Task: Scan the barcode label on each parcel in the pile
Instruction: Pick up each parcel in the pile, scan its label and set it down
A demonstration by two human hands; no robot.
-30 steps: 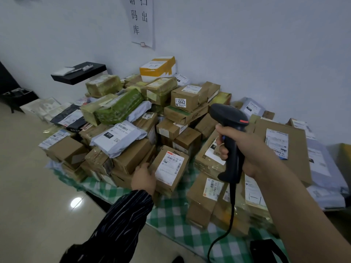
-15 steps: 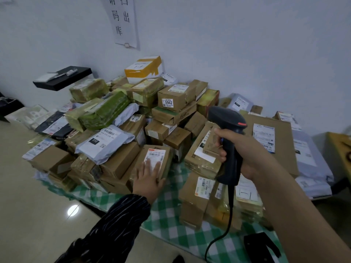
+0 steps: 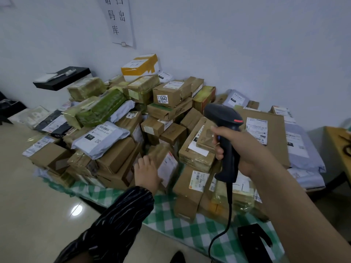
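White wall (image 3: 247, 44) backs everything I can see from the head view, with a paper sign (image 3: 118, 21) of printed characters hung high on it and a black shelf (image 3: 62, 77) jutting out at the left. Below lies a green-checked cloth (image 3: 190, 230) carrying the pile of parcels (image 3: 117, 156): brown cartons, taped bundles and soft mailers heaped up to the wall.

I see the left hand (image 3: 148, 173) at the pile's near edge, its fingers (image 3: 144, 161) curled over a small parcel (image 3: 161, 150) that is tilted and blurred. The parcel's white label (image 3: 168, 168) faces away from those fingers, toward the right. Just beyond the fingertips a grey mailer (image 3: 100, 137) sprawls across the cartons, and farther back sits a box marked 5942 (image 3: 171, 93).

The right hand (image 3: 245, 149) is wrapped tight round the handle of the black scanner (image 3: 228, 160), whose head rises above the knuckles. A taped carton (image 3: 195, 149) crowds the space right in front of these fingers (image 3: 218, 147), between them and the small parcel. Behind the hand leans a big flat carton (image 3: 273, 133). The scanner's cable (image 3: 230, 198) hangs below the grip, beside a black stand (image 3: 252, 243) on the cloth.
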